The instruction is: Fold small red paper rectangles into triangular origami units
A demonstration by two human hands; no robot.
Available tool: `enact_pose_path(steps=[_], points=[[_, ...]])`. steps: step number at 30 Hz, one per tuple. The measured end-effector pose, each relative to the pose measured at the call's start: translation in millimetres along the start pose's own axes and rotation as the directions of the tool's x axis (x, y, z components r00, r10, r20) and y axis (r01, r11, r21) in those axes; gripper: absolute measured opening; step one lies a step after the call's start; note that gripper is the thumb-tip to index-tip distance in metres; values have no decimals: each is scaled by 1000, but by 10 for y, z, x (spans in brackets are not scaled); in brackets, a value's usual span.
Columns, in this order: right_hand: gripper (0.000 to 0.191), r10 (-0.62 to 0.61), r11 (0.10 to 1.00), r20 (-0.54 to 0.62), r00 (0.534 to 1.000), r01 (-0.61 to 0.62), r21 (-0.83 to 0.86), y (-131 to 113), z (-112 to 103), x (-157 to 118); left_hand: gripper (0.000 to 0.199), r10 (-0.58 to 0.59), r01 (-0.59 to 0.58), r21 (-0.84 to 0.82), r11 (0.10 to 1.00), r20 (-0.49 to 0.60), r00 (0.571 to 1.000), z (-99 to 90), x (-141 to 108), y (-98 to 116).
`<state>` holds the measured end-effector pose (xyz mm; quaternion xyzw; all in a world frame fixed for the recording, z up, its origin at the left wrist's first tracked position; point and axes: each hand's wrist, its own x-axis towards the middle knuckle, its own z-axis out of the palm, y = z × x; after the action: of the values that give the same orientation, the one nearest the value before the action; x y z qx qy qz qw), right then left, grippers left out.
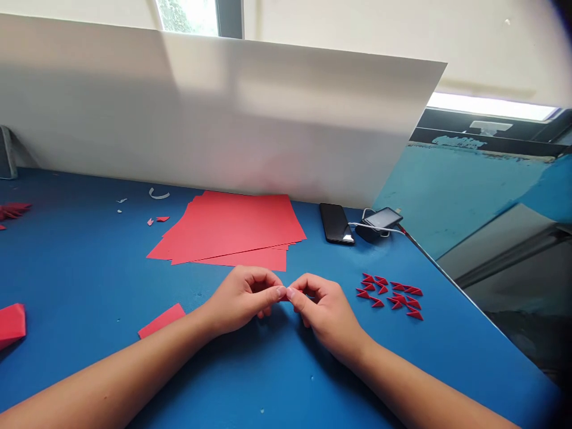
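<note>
Both hands meet above the blue table in the middle of the head view. My left hand [250,298] pinches one end of a small piece of red paper [285,299], and my right hand [322,307] pinches its other end. Thumbs and fingertips cover most of that piece, so its folded shape is hidden. Just beyond the hands lies a fanned stack of red paper sheets [236,223]. A small red paper strip [161,320] lies partly under my left forearm. To the right of my right hand, several small folded red paper triangles [395,296] are spread in loose groups.
A black phone [336,223] and a second device with a white cable [382,219] lie at the back right, near the table's edge. A white board [268,119] stands behind the table [89,280]. More red paper [11,325] is at the far left.
</note>
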<state>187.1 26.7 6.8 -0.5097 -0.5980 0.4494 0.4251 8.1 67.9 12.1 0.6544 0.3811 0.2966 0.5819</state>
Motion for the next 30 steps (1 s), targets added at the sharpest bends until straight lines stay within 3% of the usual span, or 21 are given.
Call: enact_pose_path(steps=[7, 11, 17, 24, 30], points=[[20, 111, 972, -49, 993, -98, 213, -3, -6, 66, 27, -40, 37, -85, 996, -32, 999, -55, 40, -30], [21, 153, 937, -86, 984, -117, 329, 11, -14, 88, 26, -18, -8, -246, 969, -102, 995, -57, 47, -47], [23, -11, 998, 7, 1000, 10, 58, -29, -11, 38, 30, 36, -36, 2, 999, 28, 999, 4, 13, -31], [24, 5, 1000, -12, 1000, -6, -18, -27, 12, 7, 33, 70, -69, 59, 996, -21, 997, -2, -12, -66], [26, 52, 997, -6, 999, -52, 54, -14, 7, 31, 37, 12, -11, 19, 1000, -18, 1000, -3, -8, -61]])
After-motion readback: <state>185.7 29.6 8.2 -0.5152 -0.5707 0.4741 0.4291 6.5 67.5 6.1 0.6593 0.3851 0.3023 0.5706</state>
